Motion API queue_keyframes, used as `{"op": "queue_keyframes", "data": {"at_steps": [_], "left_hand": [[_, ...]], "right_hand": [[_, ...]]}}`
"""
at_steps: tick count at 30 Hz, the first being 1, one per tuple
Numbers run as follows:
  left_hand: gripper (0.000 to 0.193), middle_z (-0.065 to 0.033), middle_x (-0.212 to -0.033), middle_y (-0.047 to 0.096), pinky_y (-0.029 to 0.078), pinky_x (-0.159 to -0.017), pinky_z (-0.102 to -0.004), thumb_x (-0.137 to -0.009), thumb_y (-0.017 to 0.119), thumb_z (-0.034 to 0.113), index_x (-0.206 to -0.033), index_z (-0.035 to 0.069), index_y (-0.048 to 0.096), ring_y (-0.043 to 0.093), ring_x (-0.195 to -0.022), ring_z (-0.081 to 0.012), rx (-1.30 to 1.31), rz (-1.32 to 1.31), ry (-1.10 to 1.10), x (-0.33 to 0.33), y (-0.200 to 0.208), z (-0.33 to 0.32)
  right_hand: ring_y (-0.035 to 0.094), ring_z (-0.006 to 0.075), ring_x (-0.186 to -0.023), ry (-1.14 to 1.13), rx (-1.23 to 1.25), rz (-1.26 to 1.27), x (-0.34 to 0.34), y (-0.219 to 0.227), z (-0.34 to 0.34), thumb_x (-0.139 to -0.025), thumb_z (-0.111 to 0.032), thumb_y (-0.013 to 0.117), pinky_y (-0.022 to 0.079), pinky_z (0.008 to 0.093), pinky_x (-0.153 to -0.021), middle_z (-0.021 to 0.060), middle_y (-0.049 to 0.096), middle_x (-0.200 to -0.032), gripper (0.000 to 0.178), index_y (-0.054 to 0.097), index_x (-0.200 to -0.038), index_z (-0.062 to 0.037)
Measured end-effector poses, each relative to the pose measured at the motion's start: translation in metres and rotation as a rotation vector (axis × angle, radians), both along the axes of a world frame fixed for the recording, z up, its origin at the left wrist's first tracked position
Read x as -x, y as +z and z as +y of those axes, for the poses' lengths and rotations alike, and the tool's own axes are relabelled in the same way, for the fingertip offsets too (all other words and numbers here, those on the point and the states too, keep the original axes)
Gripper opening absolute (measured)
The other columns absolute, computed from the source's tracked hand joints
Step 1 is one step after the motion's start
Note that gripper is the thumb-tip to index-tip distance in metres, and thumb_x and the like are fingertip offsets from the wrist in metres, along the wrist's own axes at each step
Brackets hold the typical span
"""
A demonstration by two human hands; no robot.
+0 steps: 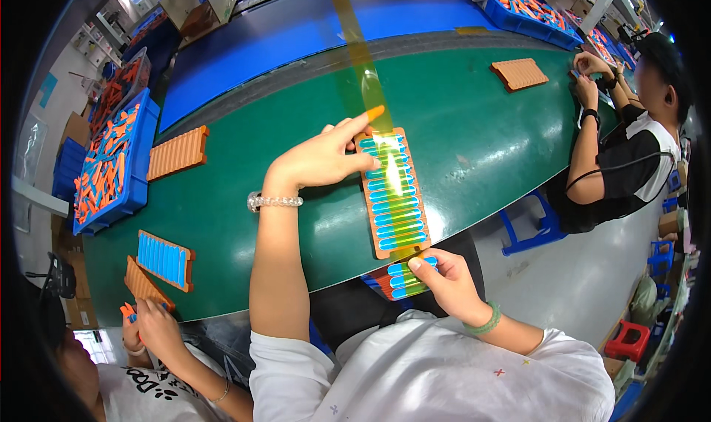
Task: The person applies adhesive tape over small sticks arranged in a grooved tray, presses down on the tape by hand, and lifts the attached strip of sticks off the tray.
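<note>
A brown slotted tray [380,248] lies on the green table in front of me, filled with a row of blue rounded strips [390,197]. Transparent yellow tape [361,63] runs down from the far side and lies lengthwise over the strips. My left hand [326,154] is open at the tray's far left side: the index finger stretches to the tape, the thumb rests on the strips. Beyond the near table edge, my right hand [450,283] pinches a taped row of blue strips [404,277] between thumb and fingers; its underside is partly hidden.
At left stand a blue bin of orange and blue pieces [154,129], an orange ridged tray [178,153] and a blue-filled tray [164,260]. One co-worker's hands [157,329] work at lower left, another's [589,78] at right. An orange tray [520,74] lies far right.
</note>
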State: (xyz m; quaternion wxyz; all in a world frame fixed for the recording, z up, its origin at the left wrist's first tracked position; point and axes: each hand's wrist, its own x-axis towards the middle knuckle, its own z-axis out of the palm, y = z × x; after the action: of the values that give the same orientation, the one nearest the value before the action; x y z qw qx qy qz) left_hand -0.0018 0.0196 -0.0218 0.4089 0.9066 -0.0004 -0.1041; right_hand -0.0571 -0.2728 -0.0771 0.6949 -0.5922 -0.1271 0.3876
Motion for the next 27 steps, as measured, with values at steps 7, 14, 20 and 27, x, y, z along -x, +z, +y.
{"op": "queue_keyframes", "data": {"at_steps": [7,14,20,27], "left_hand": [[0.101,-0.0191,-0.144,0.050,0.032,-0.114,-0.0474,-0.077,0.077,0.055,-0.156,0.015,0.028,0.041,-0.140,-0.0352,0.214,-0.242,0.053,-0.008,-0.016,-0.005],[0.106,-0.0169,-0.125,0.065,0.038,-0.107,-0.0446,-0.075,0.081,0.052,-0.157,0.015,0.025,0.056,-0.123,-0.0307,0.253,-0.189,0.131,-0.012,-0.016,-0.011],[0.102,-0.0134,-0.123,0.065,0.040,-0.105,-0.0426,-0.077,0.080,0.050,-0.157,0.020,0.025,0.058,-0.120,-0.0283,0.302,-0.175,0.113,-0.012,-0.020,-0.006],[0.107,-0.0148,-0.130,0.062,0.041,-0.106,-0.0451,-0.074,0.078,0.059,-0.158,0.022,0.024,0.057,-0.123,-0.0341,0.135,-0.178,0.077,-0.013,-0.021,-0.007]], "right_hand": [[0.067,0.0102,-0.088,-0.290,-0.168,-0.059,0.018,0.004,0.014,-0.093,-0.003,0.068,0.057,0.0255,-0.078,0.0103,0.070,-0.103,0.023,0.059,-0.113,0.0052],[0.066,0.0066,-0.082,-0.145,0.005,-0.423,0.006,-0.011,0.008,-0.089,0.000,0.070,0.054,0.0216,-0.066,0.0098,0.072,-0.101,0.027,0.066,-0.116,0.0014],[0.058,0.0035,-0.067,-0.101,0.071,-0.443,0.004,-0.011,0.005,-0.087,-0.004,0.072,0.047,0.0197,-0.058,0.0063,0.072,-0.087,0.037,0.068,-0.124,-0.0057],[0.052,0.0036,-0.061,-0.087,0.119,-0.523,0.006,-0.009,0.004,-0.086,-0.006,0.074,0.043,0.0205,-0.054,0.0057,0.069,-0.079,0.040,0.068,-0.126,-0.0072]]}}
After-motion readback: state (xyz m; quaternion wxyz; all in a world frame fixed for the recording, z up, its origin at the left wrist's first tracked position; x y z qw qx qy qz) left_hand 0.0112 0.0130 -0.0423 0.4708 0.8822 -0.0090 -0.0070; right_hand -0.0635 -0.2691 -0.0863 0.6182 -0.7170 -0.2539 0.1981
